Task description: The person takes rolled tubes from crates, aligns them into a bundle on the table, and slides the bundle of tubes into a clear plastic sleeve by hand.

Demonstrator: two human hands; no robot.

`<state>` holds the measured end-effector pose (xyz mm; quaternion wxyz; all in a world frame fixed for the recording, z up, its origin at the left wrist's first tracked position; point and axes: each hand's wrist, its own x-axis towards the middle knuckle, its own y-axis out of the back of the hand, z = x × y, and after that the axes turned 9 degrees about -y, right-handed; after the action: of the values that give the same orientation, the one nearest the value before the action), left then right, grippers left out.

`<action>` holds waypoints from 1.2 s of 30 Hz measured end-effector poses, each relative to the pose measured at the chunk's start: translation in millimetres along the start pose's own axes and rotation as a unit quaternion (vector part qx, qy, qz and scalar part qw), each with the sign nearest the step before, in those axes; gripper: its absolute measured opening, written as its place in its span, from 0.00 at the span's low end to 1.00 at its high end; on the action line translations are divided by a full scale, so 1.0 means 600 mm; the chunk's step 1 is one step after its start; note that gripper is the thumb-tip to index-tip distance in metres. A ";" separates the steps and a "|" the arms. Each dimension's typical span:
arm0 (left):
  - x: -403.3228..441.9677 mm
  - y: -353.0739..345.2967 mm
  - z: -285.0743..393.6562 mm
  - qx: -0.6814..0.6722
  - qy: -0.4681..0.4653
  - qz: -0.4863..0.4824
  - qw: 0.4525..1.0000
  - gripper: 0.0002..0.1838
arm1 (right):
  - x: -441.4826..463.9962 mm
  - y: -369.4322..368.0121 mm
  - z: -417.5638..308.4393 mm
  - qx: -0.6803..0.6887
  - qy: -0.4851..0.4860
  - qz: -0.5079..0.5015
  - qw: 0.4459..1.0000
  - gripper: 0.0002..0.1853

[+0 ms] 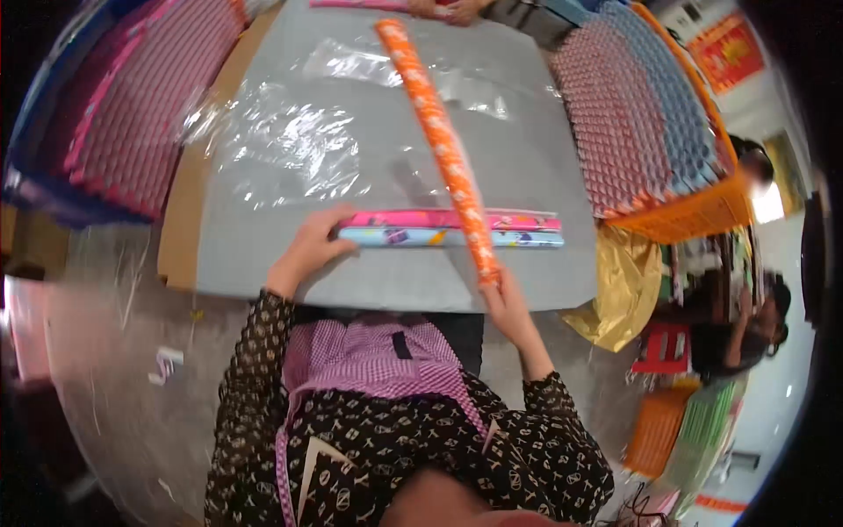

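My right hand (499, 297) is closed round the lower end of a long orange roll with a white pattern (436, 133). The roll slants up and to the left, passing over two rolls on the grey table (395, 283). Of those, the pink patterned roll (404, 220) lies just behind the light blue patterned roll (373, 236), side by side. My left hand (320, 244) is at their left ends, its thumb and fingers closed on them.
Clear plastic film (294, 145) lies on the table's left half. A blue crate (26, 114) of pink rolls stands left, an orange crate (702, 206) of rolls right. Gold foil (628, 285) hangs at the right corner. Another person's hands (452, 10) are at the far edge.
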<state>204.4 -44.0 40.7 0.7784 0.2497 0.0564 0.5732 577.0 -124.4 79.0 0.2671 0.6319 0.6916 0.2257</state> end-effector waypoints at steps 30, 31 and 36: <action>0.003 0.004 -0.015 0.048 -0.025 -0.033 0.998 0.34 | 0.081 0.199 0.227 -0.425 0.155 -0.038 0.891 0.25; 0.002 0.004 -0.014 0.034 -0.017 -0.039 0.999 0.33 | 0.084 0.199 0.229 -0.425 0.155 -0.041 0.891 0.25; -0.002 -0.001 -0.020 0.053 -0.066 -0.021 0.996 0.31 | 0.094 0.197 0.237 -0.425 0.150 -0.038 0.892 0.26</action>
<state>199.9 -41.3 29.5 0.7779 0.3268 0.0408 0.5352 755.6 -59.9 43.4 0.4113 0.3899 0.5847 0.5805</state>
